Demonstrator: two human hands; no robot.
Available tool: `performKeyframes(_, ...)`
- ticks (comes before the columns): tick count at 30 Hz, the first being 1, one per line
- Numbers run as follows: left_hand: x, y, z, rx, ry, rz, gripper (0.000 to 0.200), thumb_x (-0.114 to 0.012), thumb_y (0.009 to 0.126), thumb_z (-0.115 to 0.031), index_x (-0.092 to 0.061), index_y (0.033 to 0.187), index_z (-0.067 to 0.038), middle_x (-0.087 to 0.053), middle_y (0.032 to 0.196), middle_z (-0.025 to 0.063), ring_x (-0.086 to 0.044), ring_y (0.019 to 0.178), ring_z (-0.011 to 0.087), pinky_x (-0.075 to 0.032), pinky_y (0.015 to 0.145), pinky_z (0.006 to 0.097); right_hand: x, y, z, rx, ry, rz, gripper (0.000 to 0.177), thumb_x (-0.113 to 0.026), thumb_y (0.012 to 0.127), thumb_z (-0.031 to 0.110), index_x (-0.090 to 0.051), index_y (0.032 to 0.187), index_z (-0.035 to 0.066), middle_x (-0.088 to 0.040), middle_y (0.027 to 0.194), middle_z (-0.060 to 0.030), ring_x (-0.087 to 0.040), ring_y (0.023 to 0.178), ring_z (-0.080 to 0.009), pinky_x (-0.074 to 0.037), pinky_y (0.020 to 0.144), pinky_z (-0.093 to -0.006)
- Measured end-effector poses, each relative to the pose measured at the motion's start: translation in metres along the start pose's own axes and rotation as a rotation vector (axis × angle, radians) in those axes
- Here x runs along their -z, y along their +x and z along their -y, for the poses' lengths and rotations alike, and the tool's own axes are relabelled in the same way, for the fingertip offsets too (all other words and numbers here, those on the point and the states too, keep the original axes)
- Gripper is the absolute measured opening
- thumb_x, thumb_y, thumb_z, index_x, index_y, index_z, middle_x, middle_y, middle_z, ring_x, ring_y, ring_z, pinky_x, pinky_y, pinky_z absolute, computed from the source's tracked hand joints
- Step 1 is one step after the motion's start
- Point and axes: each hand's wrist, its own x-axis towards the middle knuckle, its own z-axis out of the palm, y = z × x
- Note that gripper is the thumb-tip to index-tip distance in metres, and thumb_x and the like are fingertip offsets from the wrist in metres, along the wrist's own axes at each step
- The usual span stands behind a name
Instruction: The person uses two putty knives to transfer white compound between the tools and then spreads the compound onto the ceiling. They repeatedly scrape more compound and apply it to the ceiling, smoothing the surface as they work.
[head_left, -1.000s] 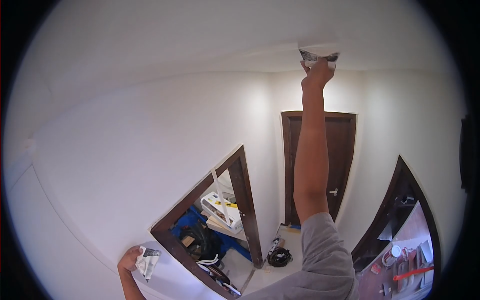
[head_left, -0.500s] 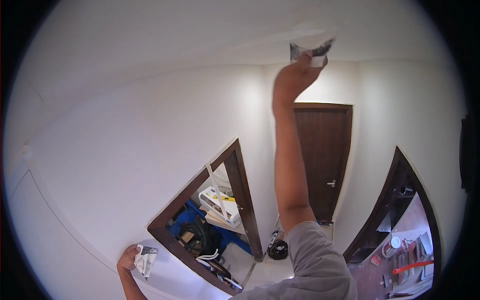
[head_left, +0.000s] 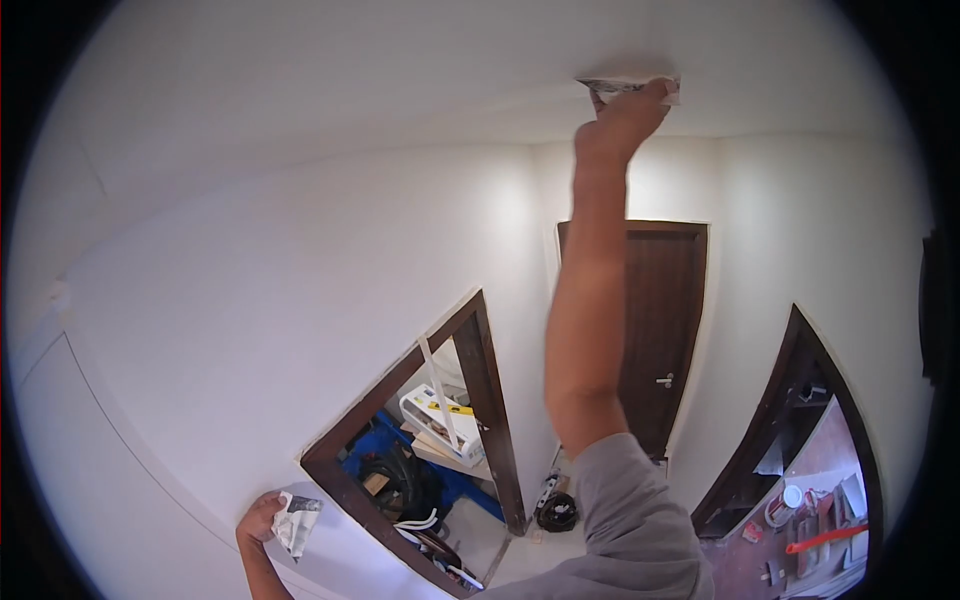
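Up at the white ceiling [head_left: 440, 70], my right hand [head_left: 632, 108] grips a putty knife [head_left: 610, 86], a thin wide blade smeared with white. The blade lies nearly flat against the ceiling, and my fingers cover much of it. Low on the left, my left hand [head_left: 262, 516] is closed on a second flat blade [head_left: 297, 524], roughly triangular and coated with white paste, with dark metal showing at its upper edge. That blade is held near the left wall, away from the ceiling.
A closed dark wooden door [head_left: 662, 330] stands at the corridor's end. Left, an open doorway shows a white box [head_left: 440, 420] and blue items with black hoses. A coiled black cable [head_left: 557, 512] lies on the floor. Through the right doorway are a paint can [head_left: 785, 503] and an orange-red bar [head_left: 826, 538].
My right hand has moved slightly right, and its blade has turned from tilted down to flatter on the ceiling. The left hand and its blade have hardly shifted.
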Motion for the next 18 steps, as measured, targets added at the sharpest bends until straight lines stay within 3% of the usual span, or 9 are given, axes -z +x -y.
performKeyframes(2,0.000,0.000,0.000,0.004,0.013,-0.009,0.031,-0.064,0.091,-0.023,-0.062,0.108,0.003,-0.071,0.094,0.0103,-0.069,0.079,0.0198,-0.056,0.072,0.0331,-0.029,-0.032,0.007,0.170,-0.122,-0.023,0.062,-0.039,0.103,0.048,-0.032,0.141,0.000,-0.038,0.135,-0.0226,-0.044,0.115,-0.0293,-0.039,0.096,-0.0469)
performKeyframes(4,-0.001,0.000,0.000,0.003,0.021,-0.013,0.033,-0.065,0.091,-0.025,-0.062,0.108,0.003,-0.071,0.093,0.0104,-0.069,0.079,0.0197,-0.056,0.072,0.0332,-0.067,-0.075,0.014,0.434,-0.347,-0.125,0.059,-0.045,0.103,0.040,-0.035,0.140,-0.005,-0.041,0.128,-0.0256,-0.044,0.110,-0.0321,-0.037,0.095,-0.0478)
performKeyframes(6,-0.003,-0.002,-0.001,-0.001,0.031,-0.014,0.033,-0.065,0.091,-0.025,-0.062,0.108,0.003,-0.070,0.092,0.0101,-0.069,0.078,0.0194,-0.056,0.072,0.0331,-0.100,-0.115,0.017,0.734,-0.477,-0.113,0.064,-0.043,0.102,0.047,-0.033,0.135,-0.008,-0.038,0.128,-0.0291,-0.044,0.109,-0.0368,-0.032,0.101,-0.0494)
performKeyframes(8,0.000,-0.001,0.002,-0.017,0.032,-0.013,0.033,-0.065,0.091,-0.025,-0.062,0.107,0.004,-0.070,0.092,0.0102,-0.069,0.078,0.0193,-0.056,0.072,0.0331,-0.113,-0.146,0.020,0.740,-0.569,0.048,0.081,-0.060,0.094,0.031,-0.017,0.150,-0.008,-0.033,0.124,-0.0317,-0.039,0.115,-0.0375,-0.039,0.095,-0.0512)
performKeyframes(11,-0.001,-0.001,0.002,-0.017,0.009,-0.008,0.031,-0.063,0.091,-0.021,-0.062,0.109,0.004,-0.071,0.095,0.0103,-0.069,0.081,0.0197,-0.056,0.075,0.0333,-0.087,-0.166,0.023,0.891,-0.729,0.082,0.055,-0.050,0.102,0.029,-0.036,0.140,-0.008,-0.042,0.128,-0.0262,-0.043,0.113,-0.0361,-0.036,0.099,-0.0488)
performKeyframes(14,0.001,0.001,0.004,-0.015,0.006,-0.014,0.031,-0.063,0.091,-0.022,-0.062,0.108,0.004,-0.071,0.095,0.0102,-0.069,0.081,0.0192,-0.056,0.074,0.0333,-0.032,-0.149,0.001,0.862,-0.766,0.210,0.053,-0.052,0.099,0.019,-0.035,0.141,-0.009,-0.041,0.131,-0.0276,-0.043,0.118,-0.0404,-0.035,0.104,-0.0490)
performKeyframes(16,0.006,0.002,0.005,-0.010,0.012,-0.003,0.031,-0.063,0.091,-0.021,-0.062,0.109,0.004,-0.071,0.095,0.0100,-0.069,0.081,0.0190,-0.056,0.074,0.0330,0.000,-0.110,-0.034,0.541,-0.399,0.111,0.058,-0.049,0.102,0.027,-0.031,0.144,-0.008,-0.042,0.136,-0.0261,-0.043,0.125,-0.0392,-0.033,0.108,-0.0488)
performKeyframes(18,0.012,0.005,0.007,0.003,0.014,0.030,0.029,-0.061,0.091,-0.018,-0.062,0.110,0.004,-0.071,0.097,0.0097,-0.069,0.082,0.0192,-0.056,0.077,0.0327,0.022,-0.072,-0.031,0.270,-0.330,0.016,0.063,-0.043,0.105,0.037,-0.027,0.146,-0.007,-0.043,0.138,-0.0239,-0.043,0.129,-0.0343,-0.035,0.108,-0.0477)
